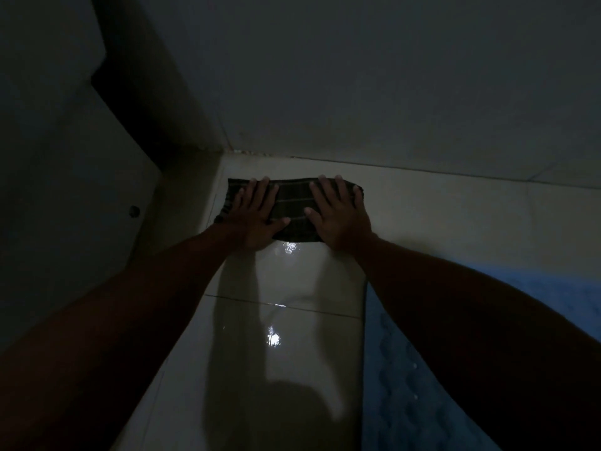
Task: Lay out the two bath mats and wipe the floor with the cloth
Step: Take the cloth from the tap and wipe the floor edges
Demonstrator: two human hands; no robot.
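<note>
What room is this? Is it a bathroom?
Probably a bathroom, though it is dim. The floor is shiny pale tile, a blue bath mat lies to the right, and both hands press a dark striped cloth flat on the tiles near the wall.

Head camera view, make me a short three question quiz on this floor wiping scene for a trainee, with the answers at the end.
1. True or false: both hands press flat on the cloth.
2. What lies on the floor beside the right forearm? A) a bucket B) a blue bath mat C) a sponge
3. Fill in: the cloth lies close to the ____, at the far end of the floor.

Key
1. True: the left hand and right hand lie on it with fingers spread.
2. B: the blue bath mat.
3. Wall.
</note>
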